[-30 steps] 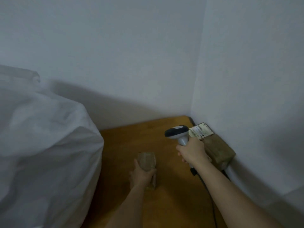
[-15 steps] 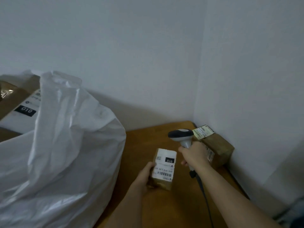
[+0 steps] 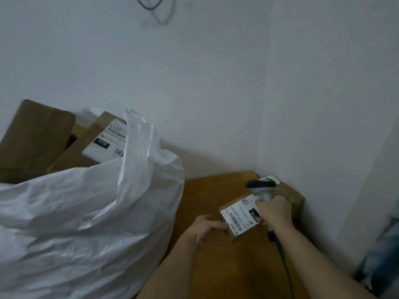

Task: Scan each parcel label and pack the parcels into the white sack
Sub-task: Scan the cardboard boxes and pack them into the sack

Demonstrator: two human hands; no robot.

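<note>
My left hand (image 3: 206, 228) grips the near left edge of a small brown parcel (image 3: 238, 214) with a white label facing up, held just above the wooden table (image 3: 207, 190). My right hand (image 3: 274, 210) grips the handle of a grey barcode scanner (image 3: 261, 187) right beside the parcel's far right corner; the scanner's dark head sits above the label. The big white sack (image 3: 86, 212) fills the left, its mouth open, with labelled cardboard boxes (image 3: 101, 143) showing inside.
Another brown parcel (image 3: 290, 196) with a label on top lies in the table's far right corner against the wall. The scanner's cable (image 3: 282, 255) trails back along my right forearm. White walls close the table at the back and right.
I have turned the small parcel from upright to lying nearly flat under the scanner. The view swung left and up, bringing the sack's open mouth and its boxes into sight.
</note>
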